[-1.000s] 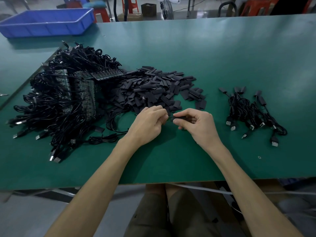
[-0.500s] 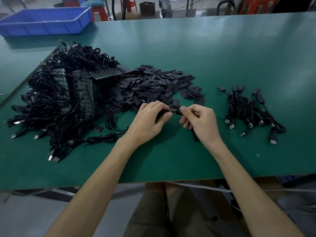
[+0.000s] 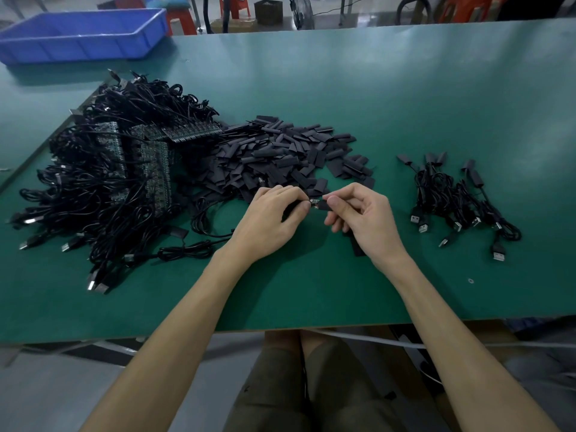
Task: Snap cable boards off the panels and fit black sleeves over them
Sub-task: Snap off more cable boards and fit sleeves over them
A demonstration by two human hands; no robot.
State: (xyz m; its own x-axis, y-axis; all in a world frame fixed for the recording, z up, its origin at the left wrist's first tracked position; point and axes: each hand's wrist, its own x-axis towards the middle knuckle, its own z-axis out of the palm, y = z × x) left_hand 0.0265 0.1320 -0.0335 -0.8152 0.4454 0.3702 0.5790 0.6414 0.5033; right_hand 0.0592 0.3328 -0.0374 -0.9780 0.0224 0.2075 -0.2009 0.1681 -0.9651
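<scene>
My left hand pinches a small cable board whose black cable trails left over the table. My right hand pinches a black sleeve right at the board's end; a short bit of board shows between the fingertips. A second black sleeve lies under my right wrist. Panels of boards with tangled cables sit at the left. A heap of loose black sleeves lies just beyond my hands.
A bunch of sleeved cables with USB plugs lies at the right. A blue plastic bin stands at the far left corner of the green table. The table's near edge runs just above my knees.
Both hands have moved away from me toward the sleeve heap. The right hand has turned and brought the sleeve up to the board's end.
</scene>
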